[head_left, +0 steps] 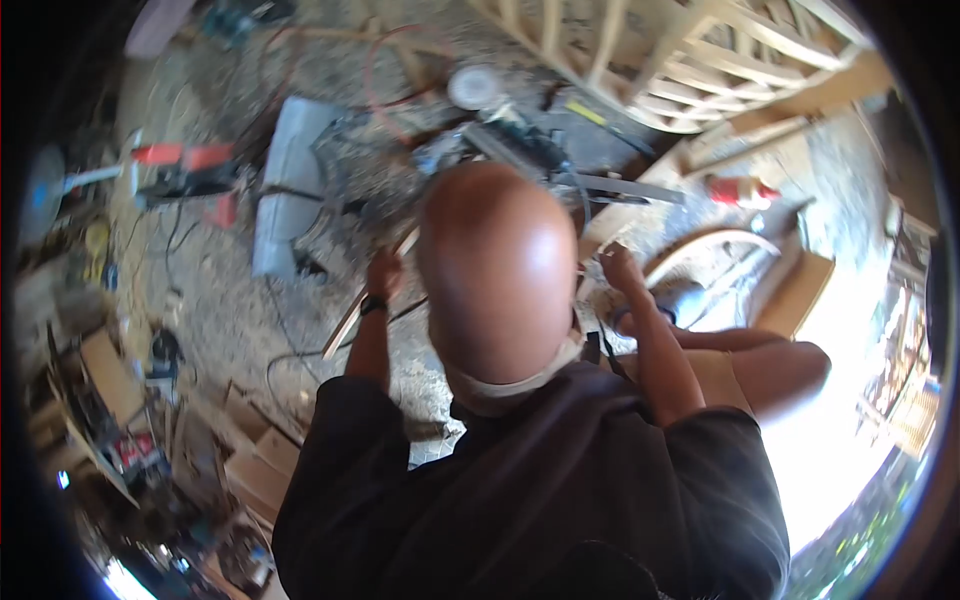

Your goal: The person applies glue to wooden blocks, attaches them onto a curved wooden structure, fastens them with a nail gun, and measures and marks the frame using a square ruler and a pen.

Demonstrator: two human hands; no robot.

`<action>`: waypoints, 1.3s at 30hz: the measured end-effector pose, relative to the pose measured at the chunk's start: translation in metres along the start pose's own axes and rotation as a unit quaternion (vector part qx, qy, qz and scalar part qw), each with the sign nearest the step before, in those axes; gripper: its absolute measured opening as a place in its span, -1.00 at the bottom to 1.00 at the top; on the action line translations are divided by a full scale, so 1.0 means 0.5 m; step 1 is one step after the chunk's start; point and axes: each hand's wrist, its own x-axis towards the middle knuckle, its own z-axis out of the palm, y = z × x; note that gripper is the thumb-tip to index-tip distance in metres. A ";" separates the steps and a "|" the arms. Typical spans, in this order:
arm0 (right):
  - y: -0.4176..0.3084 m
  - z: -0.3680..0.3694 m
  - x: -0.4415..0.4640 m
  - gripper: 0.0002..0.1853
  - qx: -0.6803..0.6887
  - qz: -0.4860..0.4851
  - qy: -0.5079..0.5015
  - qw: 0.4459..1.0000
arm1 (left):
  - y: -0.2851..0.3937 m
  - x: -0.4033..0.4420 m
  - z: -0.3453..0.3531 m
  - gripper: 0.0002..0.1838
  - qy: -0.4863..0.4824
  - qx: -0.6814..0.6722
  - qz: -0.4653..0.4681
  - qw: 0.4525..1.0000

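From above and behind, the head and a dark shirt fill the middle and hide what lies between the hands. My left hand [385, 272], with a dark band at the wrist, is closed around a narrow wooden strip [345, 327] that slants up toward the head. On the other side my right hand [622, 267] is closed, fingers curled, beside a pale piece of wood [607, 228]. Whatever those fingers hold is too small to make out. Just beyond the head lies a dark power tool [515, 145], partly hidden.
A slatted wooden frame [690, 60] stands at upper right. A grey curved panel [285, 190] and a red-and-black machine [185, 170] lie left. A red bottle [742, 191] is to the right. Cables cross the dusty floor [225, 310]; wood offcuts [262, 465] pile at lower left.
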 end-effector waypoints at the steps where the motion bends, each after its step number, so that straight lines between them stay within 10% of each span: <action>1: -0.004 -0.006 -0.003 -0.64 0.014 0.010 0.006 1.000 | 0.035 -0.022 -0.068 -0.83 -0.013 -0.085 0.023 0.996; 5: -0.036 -0.036 -0.011 -0.68 0.037 0.074 0.062 0.995 | 0.079 -0.093 -0.251 -0.72 -0.071 -0.276 0.054 0.957; 7: -0.054 -0.048 -0.001 -0.68 0.048 0.099 0.093 0.990 | 0.030 -0.100 -0.279 -0.71 -0.106 -0.093 0.012 0.990; 16: -0.045 -0.142 0.142 -0.57 -0.158 -0.178 0.387 0.891 | 0.153 -0.206 -0.609 -0.69 -0.144 0.052 -0.057 0.987; 20: -0.056 -0.183 0.141 -0.67 -0.172 -0.112 0.157 0.966 | 0.339 -0.193 -0.733 -0.75 -0.095 0.077 -0.063 0.990; 27: -0.121 -0.204 0.119 -0.74 0.030 -0.092 0.256 0.962 | 0.633 -0.136 -0.933 -0.72 0.051 0.196 0.110 0.973; 29: -0.146 -0.237 0.130 -0.78 0.183 -0.185 0.374 0.890 | 0.753 -0.121 -0.968 -0.67 0.082 0.231 0.162 0.956; 35: -0.280 -0.522 -0.017 -0.59 0.517 -0.202 0.323 0.767 | 1.036 -0.061 -0.995 -0.57 0.132 0.368 0.335 0.857; 39: -0.290 -0.642 -0.146 -0.41 0.305 -0.357 0.316 0.824 | 1.193 -0.026 -0.990 -0.59 0.137 0.394 0.464 0.782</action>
